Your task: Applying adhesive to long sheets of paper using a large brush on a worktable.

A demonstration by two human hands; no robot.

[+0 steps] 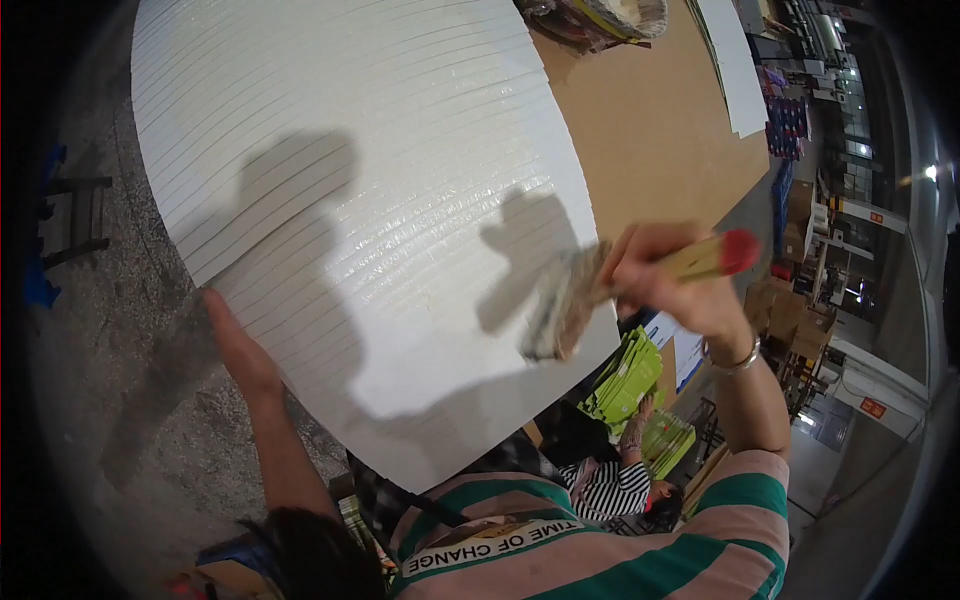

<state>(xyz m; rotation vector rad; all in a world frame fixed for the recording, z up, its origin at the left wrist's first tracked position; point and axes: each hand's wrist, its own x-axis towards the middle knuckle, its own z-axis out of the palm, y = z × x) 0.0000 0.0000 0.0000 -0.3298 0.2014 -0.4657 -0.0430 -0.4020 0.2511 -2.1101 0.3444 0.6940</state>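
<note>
A broad stack of white sheets (430, 260), fanned so that many narrow edges show as lines, lies in front of me. Its surface gleams wet across the middle. My right hand (675, 280) grips a wide flat brush (565, 310) by its wooden handle, which ends in a red tip. The bristles, slightly blurred, are over the right part of the sheets; whether they touch is unclear. At the stack's left edge is my left hand (240, 350), fingers stretched out along the side of the sheets and holding nothing.
A brown board (650, 130) extends beyond the sheets, carrying a plastic-wrapped bowl (625, 15) and white strips (733, 70). At lower right, a person in a striped top (610, 487) handles green printed pieces (628, 378). Cardboard boxes (790, 310) stand farther right.
</note>
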